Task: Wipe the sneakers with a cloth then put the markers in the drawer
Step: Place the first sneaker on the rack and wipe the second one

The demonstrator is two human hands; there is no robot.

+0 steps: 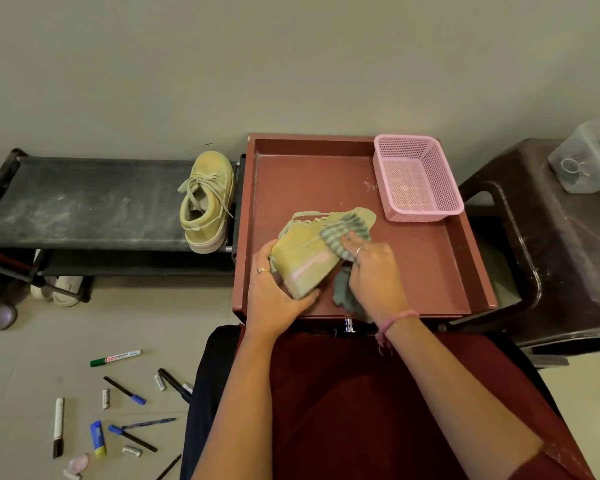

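A yellow-green sneaker (303, 259) lies on its side on the red-brown unit top (430, 265). My left hand (274, 289) grips its heel end. My right hand (373, 271) holds a grey striped cloth (347, 230) against the sneaker's upper; the cloth's tail hangs below my palm. The second sneaker (207, 199) stands on the black shoe rack (84, 199) to the left. Several markers and pens lie on the floor at lower left, among them a green-capped marker (115, 357) and a black-and-white marker (58, 427). No open drawer shows; a metal handle (349, 325) peeks below the unit's front edge.
A pink mesh basket (416, 178) sits at the unit top's back right. A dark plastic stool (551, 244) with a clear container (589, 157) stands to the right. White slippers (58, 289) lie under the rack. A wall runs close behind.
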